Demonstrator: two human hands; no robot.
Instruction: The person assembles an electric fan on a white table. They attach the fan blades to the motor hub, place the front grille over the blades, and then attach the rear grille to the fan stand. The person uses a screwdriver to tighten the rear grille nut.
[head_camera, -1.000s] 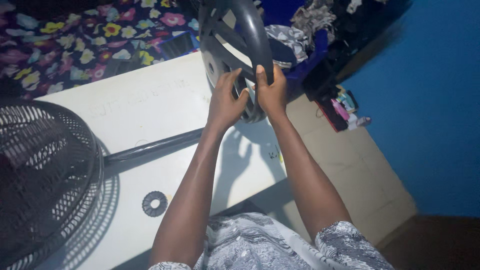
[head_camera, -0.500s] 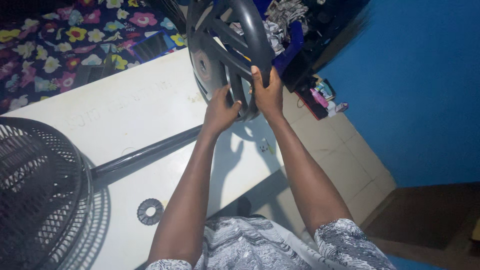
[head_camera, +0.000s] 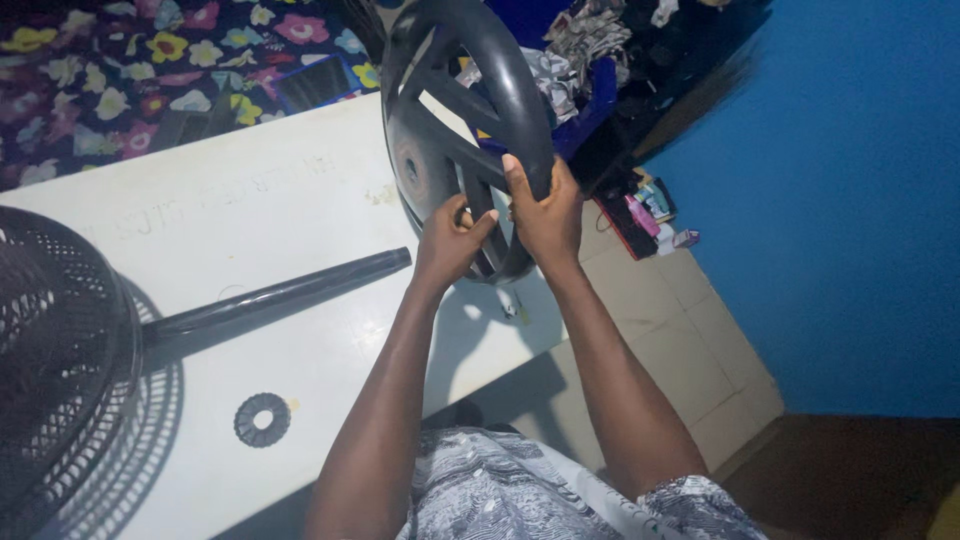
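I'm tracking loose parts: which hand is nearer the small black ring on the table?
Left. The left hand grips the round fan base above and right of the ring nut; the right hand holds the rim farther right.

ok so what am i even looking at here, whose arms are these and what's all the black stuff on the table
The picture comes from a camera worn on a person's head, looking down, so the two bare arms are that person's own. Both hands grip a round black plastic fan base with spokes, held upright on its edge over the far side of a white table. The left hand grasps a spoke near the bottom; the right hand wraps the rim. On the table lie a black pole, a black wire fan guard at the left edge, and a small black ring nut. Behind is a flowered cloth; a blue wall stands at the right.
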